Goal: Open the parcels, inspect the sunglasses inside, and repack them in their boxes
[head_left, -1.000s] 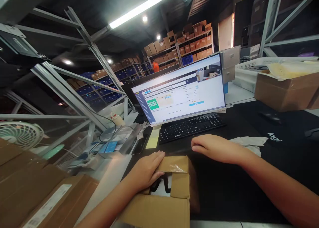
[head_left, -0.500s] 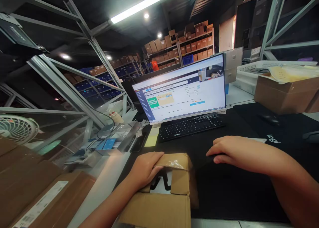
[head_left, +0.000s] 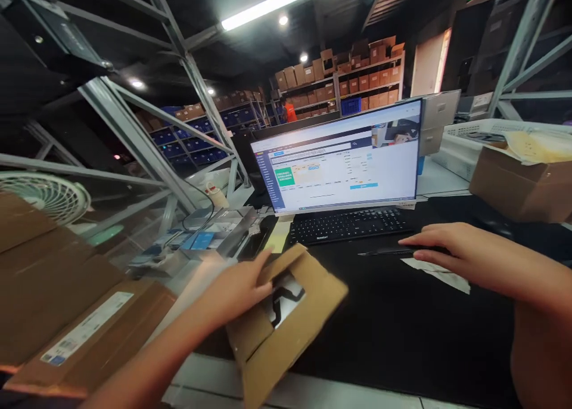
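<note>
In the head view my left hand (head_left: 239,287) grips the left side of a brown cardboard box (head_left: 304,319), thumb and fingers at its edge. The box is tilted on the desk mat, a flap hanging towards me. Through its opening shows a white thing with a black angular outline (head_left: 286,298), its kind unclear. My right hand (head_left: 447,251) is over the mat, thumb and fingers closed round a slim black pen-like tool (head_left: 379,253) that points left. Below that hand lies a crumpled white paper slip (head_left: 440,275), partly covered by the thumb.
A keyboard (head_left: 348,227) and a lit monitor (head_left: 335,164) stand beyond the hands. Yellow notes (head_left: 277,242) lie left of the keyboard. At right is an open carton (head_left: 513,179) beside a white basket (head_left: 460,146). Large cartons (head_left: 89,337) and a fan (head_left: 49,197) are at left.
The box has turned and tilted under my left hand, its flap swinging out. My right hand has moved forward and now holds the pen-like tool; more of the paper slip shows.
</note>
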Demonstrator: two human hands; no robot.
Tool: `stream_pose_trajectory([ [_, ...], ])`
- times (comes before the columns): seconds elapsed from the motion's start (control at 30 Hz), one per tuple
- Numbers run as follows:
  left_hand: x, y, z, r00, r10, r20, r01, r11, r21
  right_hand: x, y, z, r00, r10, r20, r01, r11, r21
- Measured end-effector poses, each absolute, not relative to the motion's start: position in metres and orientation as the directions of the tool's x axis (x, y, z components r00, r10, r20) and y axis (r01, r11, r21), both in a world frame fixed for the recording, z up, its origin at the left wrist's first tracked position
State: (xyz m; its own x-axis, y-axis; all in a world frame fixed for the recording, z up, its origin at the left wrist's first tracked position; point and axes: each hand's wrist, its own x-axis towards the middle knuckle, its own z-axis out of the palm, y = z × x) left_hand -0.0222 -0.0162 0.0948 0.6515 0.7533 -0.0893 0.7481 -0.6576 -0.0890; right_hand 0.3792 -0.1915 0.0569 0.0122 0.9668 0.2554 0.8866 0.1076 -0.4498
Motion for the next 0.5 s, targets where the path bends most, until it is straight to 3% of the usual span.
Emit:
stream_pose_trajectory([
  [0.1, -0.034, -0.005, 0.107, 0.45, 0.87, -0.2, 0.887, -0.461, -0.007, 0.375, -0.195, 0.056, -0.007, 0.952, 0.306, 0.904, 0.136, -0.404],
  [0.17, -0.04, -0.002, 0.107, 0.376, 0.885, -0.274, 0.926, -0.372, 0.069, 0.369, -0.195, 0.055, -0.022, 0.939, 0.342, 0.917, 0.155, -0.367],
  [0.33, -0.031, -0.016, 0.105, 0.361, 0.844, -0.397, 0.924, -0.267, 0.273, 0.326, -0.2, 0.061, -0.153, 0.881, 0.448, 0.923, 0.289, -0.254],
  [0.5, -0.014, -0.021, 0.106, 0.352, 0.845, -0.403, 0.928, -0.259, 0.267, 0.244, -0.204, 0.062, -0.436, 0.768, 0.47, 0.826, 0.548, -0.129],
])
